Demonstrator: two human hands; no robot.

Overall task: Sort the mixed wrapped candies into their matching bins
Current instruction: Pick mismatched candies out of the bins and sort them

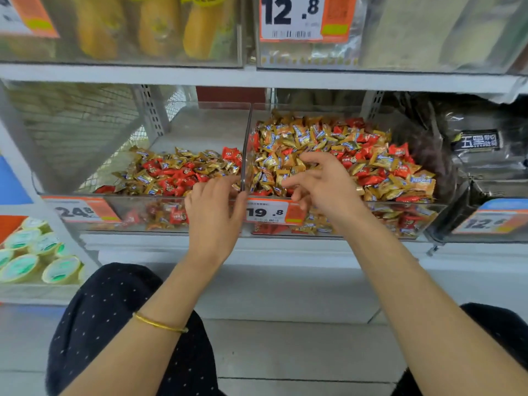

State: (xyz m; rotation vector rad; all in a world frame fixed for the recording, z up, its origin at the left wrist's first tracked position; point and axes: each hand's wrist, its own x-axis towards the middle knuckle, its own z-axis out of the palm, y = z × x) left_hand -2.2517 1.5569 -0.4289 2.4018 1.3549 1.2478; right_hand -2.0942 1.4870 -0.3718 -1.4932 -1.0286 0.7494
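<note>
While the right hand (323, 187) hangs over the right bin (328, 110) with fingers loosely spread and holding nothing, the left hand (214, 215) sits at the front edge of the left bin (205, 121). Honestly can't tell if it's pinching anything. Red and gold candies (314, 141) are mixed in both bins.

Upper price tag (291, 18) reads 12.8; right bin's tag (268, 212) 19.8
</note>
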